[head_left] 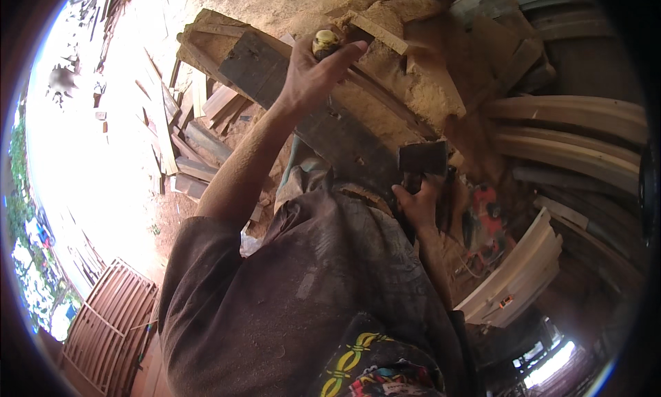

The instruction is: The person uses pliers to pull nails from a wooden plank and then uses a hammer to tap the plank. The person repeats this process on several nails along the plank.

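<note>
My left hand (306, 77) is closed round an upright chisel (326, 42). Only its rounded, yellowish handle end shows; the blade is hidden below my fist. Under that hand a dark, worn plank (351, 149) runs from upper left toward my lap. A long narrow strip of wood (389, 101) lies along the plank's far side. At the right, my right hand (421, 203) grips a hammer (423, 159) with a dark, blocky head, held near the plank's right end, apart from the chisel.
Sawdust (275, 1) and offcuts (200, 163) cover the ground ahead and left. Curved timber pieces (571, 115) are stacked at the right. A red power tool (487, 221) lies near my right arm, beside pale curved boards (516, 276). A slatted wooden frame (110, 328) stands at lower left.
</note>
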`<state>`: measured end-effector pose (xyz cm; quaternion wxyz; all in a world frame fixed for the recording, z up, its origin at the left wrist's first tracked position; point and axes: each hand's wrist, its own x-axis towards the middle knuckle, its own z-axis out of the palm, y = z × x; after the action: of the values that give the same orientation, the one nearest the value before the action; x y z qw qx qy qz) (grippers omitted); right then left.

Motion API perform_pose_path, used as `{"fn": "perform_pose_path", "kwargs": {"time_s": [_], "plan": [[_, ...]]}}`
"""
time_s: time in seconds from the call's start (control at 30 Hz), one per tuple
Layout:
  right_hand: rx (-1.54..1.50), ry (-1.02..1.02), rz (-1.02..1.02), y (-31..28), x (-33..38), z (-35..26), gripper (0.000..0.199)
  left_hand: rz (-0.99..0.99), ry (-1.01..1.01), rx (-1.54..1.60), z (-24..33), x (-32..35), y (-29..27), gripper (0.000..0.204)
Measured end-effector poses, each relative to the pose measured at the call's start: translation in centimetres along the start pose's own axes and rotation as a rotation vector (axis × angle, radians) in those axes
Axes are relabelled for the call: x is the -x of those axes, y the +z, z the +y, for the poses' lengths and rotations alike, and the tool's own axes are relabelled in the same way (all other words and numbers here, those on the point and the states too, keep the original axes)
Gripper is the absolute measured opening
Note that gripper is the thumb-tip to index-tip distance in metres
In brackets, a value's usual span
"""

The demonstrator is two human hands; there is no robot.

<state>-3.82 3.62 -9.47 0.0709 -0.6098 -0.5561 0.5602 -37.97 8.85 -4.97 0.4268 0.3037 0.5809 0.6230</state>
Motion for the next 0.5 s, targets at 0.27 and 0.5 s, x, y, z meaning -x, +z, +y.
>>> {"fn": "perform_pose_path", "kwargs": {"time_s": [0.27,0.5], "plan": [[-0.095,0.074,0.012,0.1,0.1,-0.7,0.021,-0.038,-0.080,-0.122,-1.7,-0.9,1.6,0.025],[-0.078,0.108,-0.036,-0.3,-0.3,-0.7,0.023,-0.221,-0.183,-0.173,-2.5,-2.6,2.7,0.022]]}}
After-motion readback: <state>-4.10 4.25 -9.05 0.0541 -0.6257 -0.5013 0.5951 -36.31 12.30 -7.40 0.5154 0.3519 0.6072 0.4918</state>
